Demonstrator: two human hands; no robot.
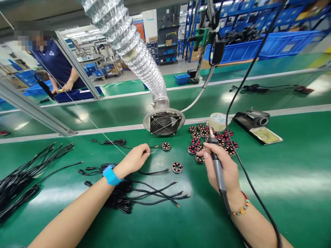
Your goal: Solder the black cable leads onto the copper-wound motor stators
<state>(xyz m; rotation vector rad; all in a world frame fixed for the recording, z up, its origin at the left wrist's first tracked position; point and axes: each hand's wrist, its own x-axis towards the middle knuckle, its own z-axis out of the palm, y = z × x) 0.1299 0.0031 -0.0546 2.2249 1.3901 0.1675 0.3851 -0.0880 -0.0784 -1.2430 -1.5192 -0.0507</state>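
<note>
My right hand [224,165] is wrapped round the grey handle of a soldering iron [219,168], its tip pointing up and away above the group of copper-wound motor stators [196,141]. Between the closed fingers of my left hand [136,157] runs a thin solder wire [108,138], which comes down from the upper left; a short end sticks out to the right. Just beyond that end lies a single stator [166,146] beside a black cable. Another stator [177,167] sits nearer me, close to the stripped end of a second cable [155,172].
Black cables [121,196] lie bundled under my left forearm, with more cables [18,182] at far left. A fume extractor fan [165,124] hangs at the back centre. An iron stand [254,120] with a sponge is at back right. Across the bench, a person [62,65] works.
</note>
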